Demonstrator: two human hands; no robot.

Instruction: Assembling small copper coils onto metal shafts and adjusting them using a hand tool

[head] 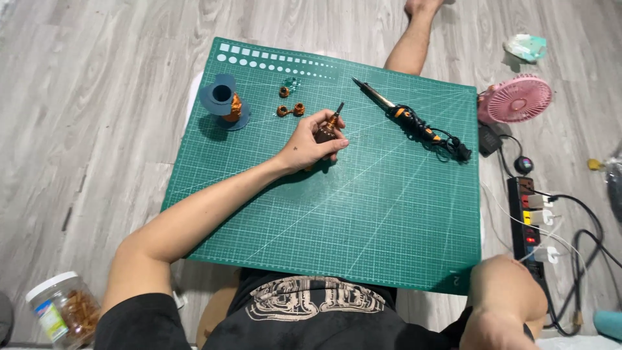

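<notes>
Nearest, a bent right knee (505,291) rests by the green gridded cutting mat (363,220); that side's hand is unseen. Mid-mat, left hand (311,142) fingers clamp a small brown-and-copper cylindrical part (329,129), tip upward, seemingly for inspection; black-orange soldering iron (408,120) lies right.

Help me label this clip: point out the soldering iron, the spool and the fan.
soldering iron (409,118): head view, on its handle.
spool (221,95): head view, on its top flange.
fan (518,98): head view, on its pink grille.
</notes>
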